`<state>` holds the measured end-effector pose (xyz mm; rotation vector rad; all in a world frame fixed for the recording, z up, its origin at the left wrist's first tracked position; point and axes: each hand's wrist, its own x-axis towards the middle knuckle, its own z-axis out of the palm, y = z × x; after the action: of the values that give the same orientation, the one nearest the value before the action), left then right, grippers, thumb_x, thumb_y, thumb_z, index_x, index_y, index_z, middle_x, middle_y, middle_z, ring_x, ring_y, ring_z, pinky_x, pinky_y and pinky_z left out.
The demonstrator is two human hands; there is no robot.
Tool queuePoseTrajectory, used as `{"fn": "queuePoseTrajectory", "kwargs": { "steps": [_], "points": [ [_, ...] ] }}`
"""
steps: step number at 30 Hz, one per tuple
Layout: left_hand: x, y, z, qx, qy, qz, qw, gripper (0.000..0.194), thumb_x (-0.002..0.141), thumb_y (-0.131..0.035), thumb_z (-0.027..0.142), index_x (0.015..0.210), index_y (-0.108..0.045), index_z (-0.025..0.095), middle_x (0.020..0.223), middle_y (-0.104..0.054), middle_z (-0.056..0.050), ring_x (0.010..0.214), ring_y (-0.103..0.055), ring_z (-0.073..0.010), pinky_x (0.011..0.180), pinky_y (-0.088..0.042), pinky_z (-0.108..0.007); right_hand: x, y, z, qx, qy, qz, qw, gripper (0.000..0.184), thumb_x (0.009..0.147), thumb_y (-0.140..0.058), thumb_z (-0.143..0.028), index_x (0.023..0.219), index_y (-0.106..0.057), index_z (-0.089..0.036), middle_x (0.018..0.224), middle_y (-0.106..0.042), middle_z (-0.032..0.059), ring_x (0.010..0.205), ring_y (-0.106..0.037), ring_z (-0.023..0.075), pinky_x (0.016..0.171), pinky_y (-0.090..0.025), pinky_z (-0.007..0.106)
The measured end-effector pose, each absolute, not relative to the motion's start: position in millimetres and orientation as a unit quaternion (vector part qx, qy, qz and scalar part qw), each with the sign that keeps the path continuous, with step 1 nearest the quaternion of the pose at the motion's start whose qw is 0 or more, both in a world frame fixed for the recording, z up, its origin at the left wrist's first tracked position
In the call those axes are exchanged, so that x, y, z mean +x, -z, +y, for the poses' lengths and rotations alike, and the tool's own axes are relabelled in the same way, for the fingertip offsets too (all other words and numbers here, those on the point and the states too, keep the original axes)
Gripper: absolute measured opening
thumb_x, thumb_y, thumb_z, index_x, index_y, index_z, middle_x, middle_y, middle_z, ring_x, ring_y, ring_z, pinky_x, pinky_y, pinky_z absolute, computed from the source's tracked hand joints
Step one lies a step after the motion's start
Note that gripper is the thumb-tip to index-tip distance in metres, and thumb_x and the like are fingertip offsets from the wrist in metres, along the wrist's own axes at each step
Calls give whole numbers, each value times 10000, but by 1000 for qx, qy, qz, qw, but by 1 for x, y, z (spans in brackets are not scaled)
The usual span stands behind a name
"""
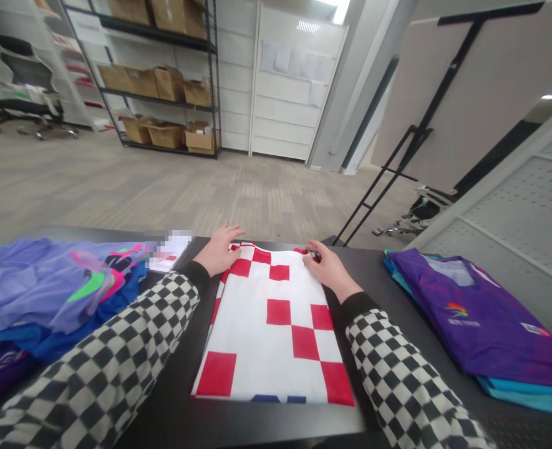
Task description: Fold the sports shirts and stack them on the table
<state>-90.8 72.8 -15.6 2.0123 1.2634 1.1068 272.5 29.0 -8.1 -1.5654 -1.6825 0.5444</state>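
Note:
A folded red-and-white checked shirt (276, 324) lies flat on the black table (388, 299) straight in front of me. My left hand (219, 249) rests on the shirt's far left corner, fingers stretched out flat. My right hand (327, 267) sits at the far right corner, fingers curled and pinching the fabric edge. Both my sleeves are black-and-white checked.
A loose heap of purple and blue garments (46, 293) covers the table's left side, with a small white card (168, 252) beside it. Folded purple and teal shirts (481, 318) are stacked at right. Beyond the table are carpet, shelves with cardboard boxes (163, 81), an office chair (23, 81) and a black stand (388, 181).

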Motion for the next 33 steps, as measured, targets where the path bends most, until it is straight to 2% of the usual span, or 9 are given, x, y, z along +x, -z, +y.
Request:
{"fn": "queuePoseTrajectory", "kwargs": {
  "steps": [3, 5, 8, 11, 18, 24, 27, 30, 33],
  "points": [
    [-89, 21, 69, 816, -359, 433, 135, 494, 924, -654, 307, 1387, -756, 169, 1590, -666, -168, 1619, -460, -382, 1390, -288, -614, 276, 17, 28, -609, -91, -710, 343, 550, 964, -681, -363, 1485, -695, -184, 1499, -737, 188, 1419, -678, 335, 1258, -486, 533],
    [-86, 23, 63, 847, -312, 412, 122, 498, 980, -637, 375, 1431, -752, 197, 1585, -677, -146, 1586, -501, -376, 1381, -304, -608, 278, 20, 26, -603, -56, -729, 321, 506, 1000, -649, -393, 1454, -717, -181, 1509, -726, 199, 1459, -644, 359, 1281, -456, 571],
    [-85, 27, 59, 852, -246, 446, 119, 476, 996, -649, 447, 1408, -785, 251, 1615, -658, -129, 1586, -488, -431, 1363, -277, -687, 278, 22, 24, -621, -59, -736, 262, 478, 998, -656, -406, 1421, -731, -197, 1528, -713, 195, 1510, -586, 412, 1310, -354, 703],
    [-88, 34, 62, 837, -235, 484, 98, 424, 992, -646, 432, 1336, -806, 242, 1621, -649, -136, 1601, -464, -439, 1358, -276, -692, 275, 22, 25, -652, -46, -714, 253, 454, 1002, -650, -405, 1401, -730, -204, 1492, -728, 197, 1451, -621, 420, 1311, -286, 763],
    [-88, 13, 50, 818, -296, 490, 58, 446, 971, -624, 360, 1365, -745, 191, 1593, -662, -167, 1582, -487, -418, 1365, -286, -671, 268, 6, 12, -613, -27, -724, 317, 405, 1045, -575, -372, 1366, -744, -192, 1483, -738, 198, 1471, -602, 400, 1327, -293, 714],
    [-105, -13, -78, 843, -352, 397, 86, 364, 1023, -581, 323, 1307, -795, 248, 1323, -811, -134, 1295, -722, -337, 1241, -515, -550, 263, -26, -96, -505, -58, -774, 379, 311, 1076, -542, -330, 1231, -798, -243, 1254, -825, 149, 1207, -756, 333, 1146, -567, 551],
    [-128, 4, -165, 877, -286, 365, 122, 436, 1025, -628, 314, 1434, -765, 374, 1433, -788, -78, 1325, -734, -311, 1196, -577, -475, 266, -20, -183, -462, -151, -814, 318, 266, 1092, -618, -363, 1292, -789, -327, 1290, -828, 110, 1195, -778, 307, 1069, -637, 488],
    [-149, 25, -220, 895, -224, 371, 105, 571, 1018, -715, 389, 1587, -660, 402, 1608, -678, -64, 1433, -688, -326, 1264, -533, -503, 270, 2, -249, -455, -167, -838, 250, 489, 971, -836, -383, 1450, -736, -366, 1518, -740, 112, 1400, -703, 364, 1229, -557, 588],
    [-161, 38, -237, 901, -219, 366, 83, 550, 1009, -740, 361, 1557, -692, 380, 1590, -692, -82, 1403, -713, -323, 1289, -505, -536, 270, 24, -275, -467, -131, -840, 245, 533, 954, -822, -243, 1464, -735, -371, 1562, -714, 105, 1447, -679, 366, 1281, -503, 641]
  ]
}}
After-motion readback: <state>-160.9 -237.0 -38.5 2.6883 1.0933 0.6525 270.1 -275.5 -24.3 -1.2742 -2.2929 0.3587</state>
